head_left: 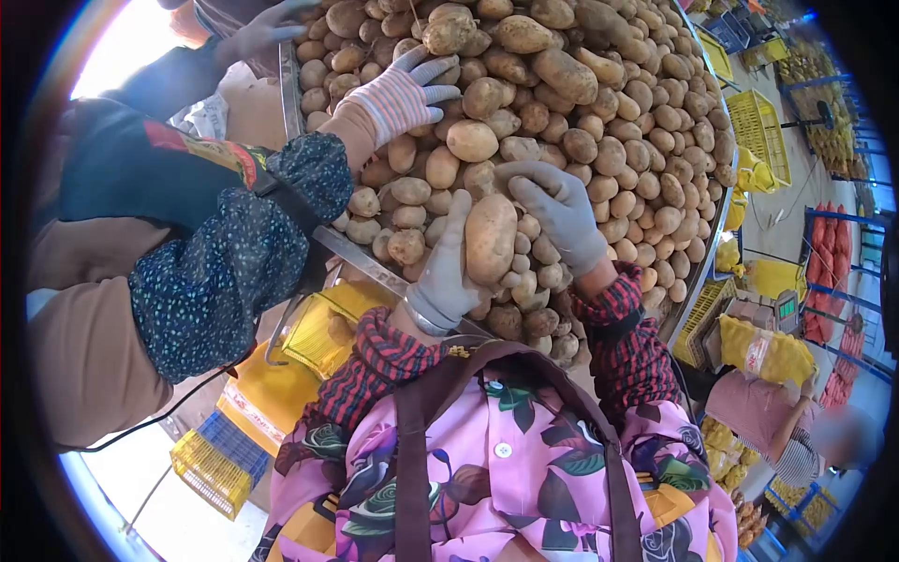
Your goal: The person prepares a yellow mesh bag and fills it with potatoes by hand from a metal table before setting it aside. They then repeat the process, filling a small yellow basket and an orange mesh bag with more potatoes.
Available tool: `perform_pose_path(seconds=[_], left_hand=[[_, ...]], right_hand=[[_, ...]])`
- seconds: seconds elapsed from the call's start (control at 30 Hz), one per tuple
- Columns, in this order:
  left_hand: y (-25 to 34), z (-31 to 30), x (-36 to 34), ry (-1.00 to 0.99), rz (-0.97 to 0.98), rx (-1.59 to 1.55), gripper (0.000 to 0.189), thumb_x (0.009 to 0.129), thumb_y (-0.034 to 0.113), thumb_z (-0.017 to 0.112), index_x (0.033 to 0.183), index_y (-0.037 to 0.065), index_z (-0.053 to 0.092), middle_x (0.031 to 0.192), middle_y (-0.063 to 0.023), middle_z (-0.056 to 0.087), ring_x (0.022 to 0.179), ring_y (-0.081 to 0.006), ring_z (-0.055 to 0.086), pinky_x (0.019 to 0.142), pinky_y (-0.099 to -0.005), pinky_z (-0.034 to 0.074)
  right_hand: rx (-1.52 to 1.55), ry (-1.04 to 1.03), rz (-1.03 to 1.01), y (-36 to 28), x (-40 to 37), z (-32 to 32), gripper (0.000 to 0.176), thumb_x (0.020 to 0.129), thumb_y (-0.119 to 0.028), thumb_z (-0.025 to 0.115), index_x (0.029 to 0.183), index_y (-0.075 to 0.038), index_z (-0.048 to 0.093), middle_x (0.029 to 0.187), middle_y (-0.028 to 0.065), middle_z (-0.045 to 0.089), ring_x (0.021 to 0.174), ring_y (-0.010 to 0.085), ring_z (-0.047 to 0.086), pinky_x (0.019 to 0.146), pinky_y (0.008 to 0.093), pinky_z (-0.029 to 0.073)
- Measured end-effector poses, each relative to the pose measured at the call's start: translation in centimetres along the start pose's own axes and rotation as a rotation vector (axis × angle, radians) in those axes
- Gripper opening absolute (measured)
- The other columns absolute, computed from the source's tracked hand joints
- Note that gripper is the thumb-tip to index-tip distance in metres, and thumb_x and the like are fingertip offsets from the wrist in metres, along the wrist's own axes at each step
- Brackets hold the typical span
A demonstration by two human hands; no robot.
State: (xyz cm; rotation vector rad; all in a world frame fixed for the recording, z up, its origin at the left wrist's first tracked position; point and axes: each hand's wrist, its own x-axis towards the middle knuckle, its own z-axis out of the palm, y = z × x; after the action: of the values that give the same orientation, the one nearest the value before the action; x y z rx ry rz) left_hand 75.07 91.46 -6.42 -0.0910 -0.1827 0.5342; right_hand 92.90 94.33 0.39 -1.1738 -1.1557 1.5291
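A large potato [491,240] rests in my left hand [444,276], which wears a grey glove; the thumb and palm lie along its left side. Close by on the right, my right hand [560,214], also in a grey glove, has its fingers curled down at the pile; whether it grips a potato there is hidden. Many potatoes [613,155] fill a metal-edged table [361,264] around both hands. Smaller potatoes lie below and between my hands.
A co-worker's striped gloved hand [398,98] reaches over the pile at upper left, and another person's grey glove [260,36] is beyond it. Yellow crates [757,136] stand at the right. A person [763,412] is at lower right. Yellow bags [328,328] hang at the near left edge.
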Motion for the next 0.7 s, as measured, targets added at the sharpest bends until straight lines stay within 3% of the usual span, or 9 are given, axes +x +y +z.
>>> perform_pose_path(seconds=[0.07,0.13,0.2,0.33,0.47,0.53,0.57,0.63,0.7], left_hand=[[-0.5,1.0,0.1,0.643,0.312,0.879,0.062,0.099,0.045,0.057,0.140,0.000,0.043,0.121,-0.0141,0.061,0.104,-0.0209,0.066,0.087,-0.0356,0.059],[-0.1,1.7,0.9,0.630,0.306,0.820,0.058,0.100,0.046,0.054,0.136,0.000,0.045,0.117,-0.0141,0.062,0.100,-0.0215,0.066,0.085,-0.0354,0.059],[0.4,2.5,0.6,0.646,0.267,0.687,0.053,0.102,0.048,0.047,0.129,0.002,0.051,0.108,-0.0141,0.063,0.094,-0.0227,0.067,0.081,-0.0351,0.060],[0.6,3.4,-0.2,0.688,0.223,0.610,0.049,0.104,0.047,0.040,0.119,0.003,0.057,0.101,-0.0127,0.066,0.093,-0.0255,0.068,0.078,-0.0377,0.060],[0.4,4.6,0.2,0.730,0.273,0.202,0.049,0.104,0.048,0.041,0.113,0.004,0.058,0.096,-0.0118,0.066,0.089,-0.0261,0.068,0.072,-0.0384,0.061],[0.5,4.7,-0.3,0.734,0.310,0.225,0.048,0.103,0.048,0.042,0.111,0.004,0.059,0.096,-0.0116,0.066,0.088,-0.0258,0.067,0.070,-0.0384,0.061],[0.8,4.2,-1.0,0.670,0.318,0.252,0.047,0.103,0.048,0.043,0.109,0.004,0.059,0.096,-0.0117,0.065,0.087,-0.0254,0.067,0.069,-0.0381,0.061],[0.6,4.3,-1.6,0.626,0.311,0.287,0.045,0.102,0.047,0.045,0.102,0.005,0.059,0.095,-0.0118,0.064,0.084,-0.0251,0.066,0.065,-0.0367,0.060],[0.2,4.8,-1.6,0.614,0.260,0.234,0.045,0.102,0.047,0.045,0.102,0.005,0.059,0.095,-0.0119,0.064,0.085,-0.0257,0.066,0.065,-0.0361,0.060]], right_hand=[[0.016,0.008,-0.023,-0.7,0.0,0.5,0.039,0.091,-0.021,0.068,0.125,-0.002,0.062,0.111,0.0039,0.066,0.100,0.0117,0.062,0.088,0.0287,0.050],[-0.700,-0.186,-0.489,-1.5,0.7,0.3,0.050,0.080,-0.025,0.076,0.123,-0.003,0.062,0.116,0.0111,0.065,0.109,0.0254,0.062,0.096,0.0382,0.048],[-0.765,-0.208,-0.503,-1.8,2.4,-1.6,0.055,0.072,-0.027,0.078,0.120,-0.004,0.063,0.121,0.0164,0.062,0.115,0.0352,0.057,0.101,0.0453,0.043],[-1.311,0.545,-0.648,-3.5,10.6,-7.9,0.060,0.073,-0.021,0.075,0.128,-0.005,0.057,0.124,0.0160,0.061,0.109,0.0346,0.057,0.094,0.0460,0.046],[-1.524,0.486,-0.301,-2.8,13.2,-8.3,0.064,0.075,-0.019,0.075,0.134,-0.007,0.052,0.129,0.0162,0.059,0.111,0.0343,0.059,0.096,0.0467,0.046],[-0.594,0.332,-0.103,-3.8,11.2,-8.5,0.063,0.081,-0.021,0.072,0.137,-0.006,0.049,0.137,0.0138,0.055,0.120,0.0318,0.056,0.099,0.0458,0.047],[-0.601,0.331,-0.099,-3.6,9.3,-7.9,0.063,0.081,-0.021,0.072,0.137,-0.006,0.049,0.137,0.0138,0.055,0.120,0.0318,0.056,0.099,0.0458,0.047],[0.523,0.077,-0.208,-2.6,3.7,-6.5,0.054,0.089,-0.024,0.068,0.136,-0.005,0.051,0.129,0.0113,0.060,0.120,0.0280,0.058,0.100,0.0435,0.050],[0.813,0.108,-0.097,-0.1,-0.1,-5.5,0.048,0.093,-0.024,0.064,0.134,-0.004,0.052,0.124,0.0105,0.063,0.115,0.0279,0.061,0.098,0.0420,0.052]])
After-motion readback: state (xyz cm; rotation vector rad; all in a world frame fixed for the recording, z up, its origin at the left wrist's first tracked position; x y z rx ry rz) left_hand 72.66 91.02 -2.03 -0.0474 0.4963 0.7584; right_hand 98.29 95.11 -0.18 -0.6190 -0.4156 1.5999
